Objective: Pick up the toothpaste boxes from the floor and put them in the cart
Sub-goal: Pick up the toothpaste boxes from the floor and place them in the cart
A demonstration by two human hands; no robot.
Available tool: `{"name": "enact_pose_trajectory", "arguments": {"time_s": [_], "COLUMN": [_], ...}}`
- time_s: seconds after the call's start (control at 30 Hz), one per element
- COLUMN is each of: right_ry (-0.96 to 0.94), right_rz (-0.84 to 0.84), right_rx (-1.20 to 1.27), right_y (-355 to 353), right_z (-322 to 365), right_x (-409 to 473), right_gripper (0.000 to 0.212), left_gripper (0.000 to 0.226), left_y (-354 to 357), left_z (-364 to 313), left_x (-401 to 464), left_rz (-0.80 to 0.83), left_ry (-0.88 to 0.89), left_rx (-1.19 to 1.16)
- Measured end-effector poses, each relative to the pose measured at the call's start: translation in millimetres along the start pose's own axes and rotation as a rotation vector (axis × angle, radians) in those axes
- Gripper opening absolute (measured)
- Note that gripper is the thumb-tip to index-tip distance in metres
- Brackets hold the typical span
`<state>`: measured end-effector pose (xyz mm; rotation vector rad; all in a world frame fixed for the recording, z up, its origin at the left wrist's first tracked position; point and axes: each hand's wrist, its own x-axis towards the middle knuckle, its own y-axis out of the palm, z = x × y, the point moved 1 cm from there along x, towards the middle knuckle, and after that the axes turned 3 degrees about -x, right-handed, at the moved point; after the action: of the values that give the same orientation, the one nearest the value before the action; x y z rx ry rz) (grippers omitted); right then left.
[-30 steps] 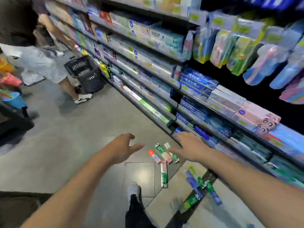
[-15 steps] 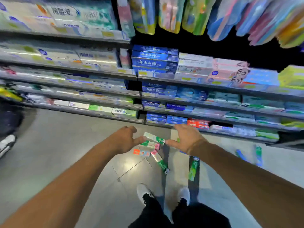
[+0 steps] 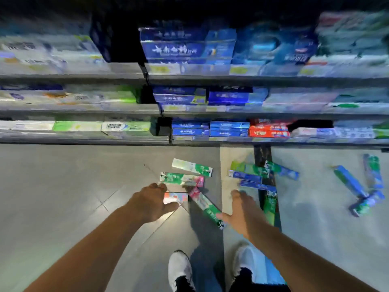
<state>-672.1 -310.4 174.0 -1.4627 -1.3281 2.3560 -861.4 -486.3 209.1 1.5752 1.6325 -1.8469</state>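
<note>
Both hands spread, empty — left hand (image 3: 152, 202), right hand (image 3: 244, 211) — above toothpaste boxes (image 3: 182, 179) on the floor (image 3: 63, 186).

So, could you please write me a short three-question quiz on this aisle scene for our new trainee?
1. True or false: the left hand already holds a toothpaste box clear of the floor.
2. Which box lies partly under the left hand: A) the small red box, B) a blue box, C) a yellow box?
3. Fill in: the right hand reaches down with its fingers ____.

Key: 1 false, the boxes all lie on the floor; 2 A; 3 spread.
</note>
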Motion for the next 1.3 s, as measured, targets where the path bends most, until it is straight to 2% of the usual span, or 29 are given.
{"name": "enact_pose_trajectory", "arguments": {"time_s": [0.17, 0.27, 0.4, 0.5, 0.63, 0.73, 0.83, 0.9, 1.1, 1.3], "right_ry": [0.050, 0.076, 0.068, 0.060, 0.029, 0.052, 0.111, 0.122, 0.167, 0.216], "right_rz": [0.016, -0.018, -0.103, -0.118, -0.119, -0.046, -0.076, -0.104, -0.218, -0.206], "right_rx": [0.038, -0.006, -0.102, -0.150, -0.174, -0.096, 0.051, 0.126, 0.311, 0.324], "right_y": [144, 212, 269, 296, 302, 286, 265, 253, 219, 206], "right_z": [-4, -7, -7, -9, -13, -26, -41, -50, -78, -95], "right_x": [117, 168, 220, 242, 262, 264, 253, 248, 248, 243], "right_gripper": [0.074, 0.083, 0.096, 0.088, 0.064, 0.073, 0.078, 0.080, 0.078, 0.073], "left_gripper": [0.071, 0.065, 0.065, 0.069, 0.071, 0.078, 0.091, 0.083, 0.083, 0.073], "left_y": [94, 137, 168, 176, 180, 180, 189, 202, 233, 243], "left_z": [56, 82, 110, 125, 128, 121, 112, 105, 89, 90], "left_x": [128, 181, 236, 265, 286, 294, 308, 320, 348, 361], "left_rz": [-0.016, -0.013, -0.027, -0.041, -0.046, -0.009, 0.035, 0.031, -0.086, -0.144], "left_ry": [-0.008, 0.010, 0.029, 0.029, 0.030, 0.054, 0.083, 0.120, 0.191, 0.192], "left_rx": [-0.003, 0.026, 0.051, 0.079, 0.089, 0.077, 0.150, 0.215, 0.503, 0.447]}}
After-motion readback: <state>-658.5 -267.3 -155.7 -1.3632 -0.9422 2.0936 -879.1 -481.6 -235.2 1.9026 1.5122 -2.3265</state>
